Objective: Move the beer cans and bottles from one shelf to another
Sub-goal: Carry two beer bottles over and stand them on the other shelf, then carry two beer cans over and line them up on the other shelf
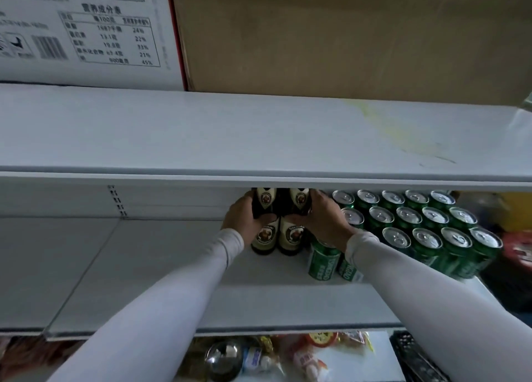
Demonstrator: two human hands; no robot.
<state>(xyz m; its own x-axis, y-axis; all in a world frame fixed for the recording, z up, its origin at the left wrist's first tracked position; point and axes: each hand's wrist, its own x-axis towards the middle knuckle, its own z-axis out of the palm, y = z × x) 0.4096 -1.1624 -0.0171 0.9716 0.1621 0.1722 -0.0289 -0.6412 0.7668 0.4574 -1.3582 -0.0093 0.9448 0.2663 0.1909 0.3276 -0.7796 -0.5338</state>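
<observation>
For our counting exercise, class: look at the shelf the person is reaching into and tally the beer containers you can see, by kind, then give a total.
brown beer bottles: 4
green beer cans: 16, one partly hidden behind a sleeve
Total: 20

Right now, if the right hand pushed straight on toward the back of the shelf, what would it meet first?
The right hand is already wrapped around the rear right beer bottle. Pushing on likely just slides that bottle back; what lies behind is hidden by the upper shelf.
</observation>
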